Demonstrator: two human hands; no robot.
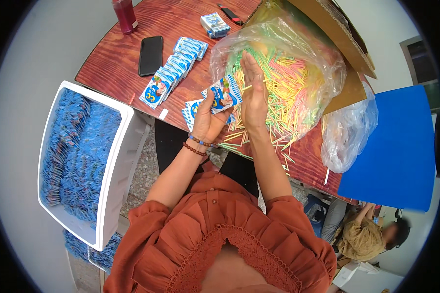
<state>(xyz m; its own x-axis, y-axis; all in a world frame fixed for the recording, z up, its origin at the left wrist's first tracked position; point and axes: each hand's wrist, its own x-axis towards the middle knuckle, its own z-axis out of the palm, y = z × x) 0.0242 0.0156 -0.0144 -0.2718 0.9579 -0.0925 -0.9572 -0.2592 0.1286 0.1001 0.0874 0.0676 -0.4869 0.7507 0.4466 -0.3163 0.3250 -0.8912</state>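
Standing over a reddish-brown wooden table with a rounded far-left corner, the person works in a room with pale walls and a speckled floor. A flat blue panel lies off the table's right edge, and another person sits low beyond the near-right corner.

The far-left part of the tabletop has open wood around a black smartphone and a dark red bottle at the far edge. The near edge is crowded with loose coloured sticks.

The left hand holds a small blue-and-white printed packet pinched between thumb and fingers, above the table's near edge. The right hand is flat with fingers straight and together, pressed edge-on just beside the packet; a few thin sticks seem to lie against the palm, though what it grips cannot be told.

A clear plastic bag full of thin pink, green and yellow sticks lies open in the middle, leaning into a brown cardboard box at the far-right corner. A crumpled clear bag hangs at the right edge. A fanned row of matching packets runs down the middle-left. A white plastic crate beside the left edge holds heaps of blue packets.
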